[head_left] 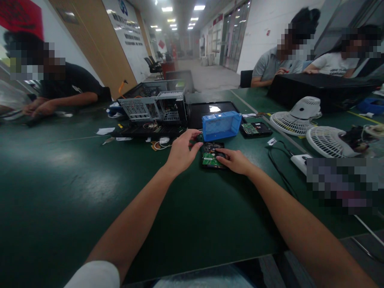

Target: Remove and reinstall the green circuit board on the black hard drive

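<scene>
A hard drive (213, 161) with a green circuit board lies on the table before me. My right hand (235, 161) rests on its right side, index finger and thumb stretched apart over the top. To the drive's upper left is my left hand (183, 150), its thumb and forefinger apart beside the left end of a blue plastic bin (222, 127). A small dark shape shows near those fingertips; whether it is touched is unclear. The bin stands on its side just behind the drive. Another hard drive (256, 129) lies to the right of the bin.
An opened computer case (153, 106) stands at the back left, near a black panel (195, 114). White fan parts (292, 120), a black cable (277, 168) and a white power strip (300, 163) lie on the right. Other people sit across the green table (90, 192).
</scene>
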`<control>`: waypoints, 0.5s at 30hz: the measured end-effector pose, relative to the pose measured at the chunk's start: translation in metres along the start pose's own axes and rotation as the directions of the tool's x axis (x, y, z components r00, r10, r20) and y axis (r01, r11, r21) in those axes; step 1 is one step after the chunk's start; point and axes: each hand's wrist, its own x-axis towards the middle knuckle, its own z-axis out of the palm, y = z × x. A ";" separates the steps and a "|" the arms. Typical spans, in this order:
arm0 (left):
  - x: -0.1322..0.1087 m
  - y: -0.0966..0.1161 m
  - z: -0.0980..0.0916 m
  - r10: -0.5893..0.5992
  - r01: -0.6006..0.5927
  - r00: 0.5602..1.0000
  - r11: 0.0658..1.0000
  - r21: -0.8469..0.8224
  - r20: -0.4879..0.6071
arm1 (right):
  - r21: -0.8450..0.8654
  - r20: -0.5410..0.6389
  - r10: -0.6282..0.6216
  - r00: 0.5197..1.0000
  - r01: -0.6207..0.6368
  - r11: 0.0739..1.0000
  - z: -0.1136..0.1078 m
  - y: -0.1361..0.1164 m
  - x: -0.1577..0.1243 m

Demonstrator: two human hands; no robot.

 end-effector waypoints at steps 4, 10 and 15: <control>-0.001 0.002 0.001 0.013 -0.013 1.000 1.000 -0.003 0.004 | -0.007 -0.002 -0.003 1.000 0.003 1.000 0.000 -0.001 0.000; -0.001 0.010 -0.001 0.040 -0.039 0.998 0.999 0.015 -0.039 | -0.027 0.005 -0.007 1.000 0.007 1.000 0.000 -0.001 0.001; 0.001 0.010 -0.002 0.062 -0.057 0.993 0.997 0.053 -0.096 | -0.025 0.006 -0.002 1.000 0.002 1.000 0.000 0.000 0.001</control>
